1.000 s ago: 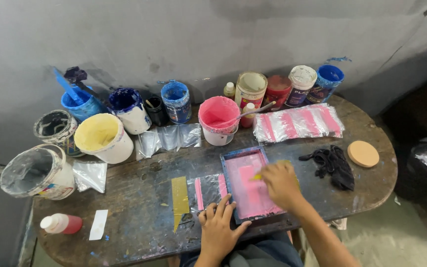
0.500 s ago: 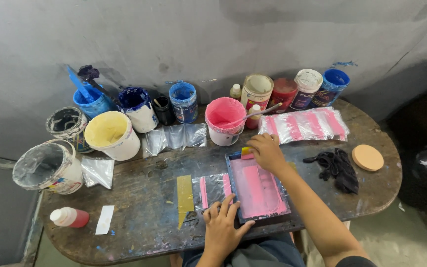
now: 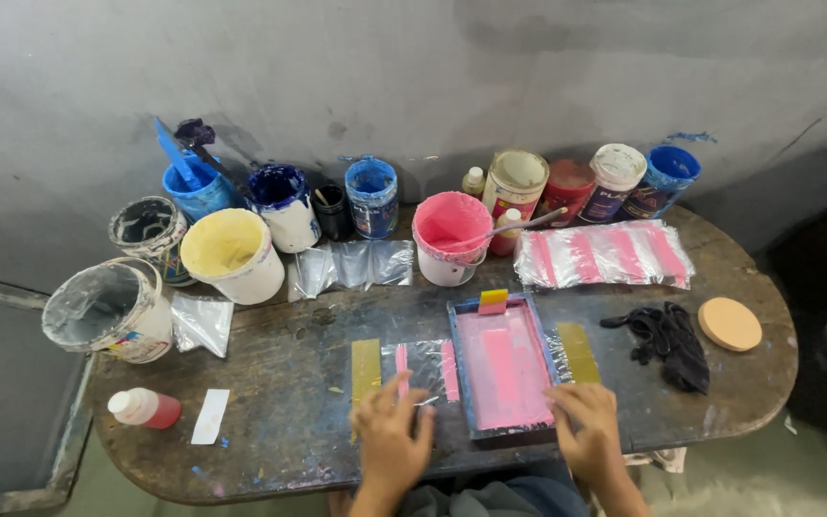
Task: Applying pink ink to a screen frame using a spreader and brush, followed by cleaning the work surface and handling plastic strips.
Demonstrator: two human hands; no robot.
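Observation:
A small blue-framed printing screen [image 3: 504,369] coated in pink ink lies flat near the table's front edge. A little yellow-and-pink squeegee [image 3: 493,302] rests on its far end. My left hand [image 3: 390,440] lies flat, fingers spread, on the clear plastic sheet [image 3: 423,369] left of the frame. My right hand [image 3: 586,426] presses on the frame's near right corner. Neither hand holds anything. Yellow tape strips [image 3: 366,369] lie on both sides of the frame.
Paint buckets line the back: pink with a stick [image 3: 450,235], yellow [image 3: 234,254], blue [image 3: 372,196], several more jars. A pink-striped plastic sheet [image 3: 605,254], black cloth [image 3: 667,340] and round wooden disc [image 3: 729,324] lie right. A red bottle [image 3: 145,409] lies front left.
My right hand left the squeegee at the frame's far end and came back to the near right corner. My left hand stayed on the plastic sheet.

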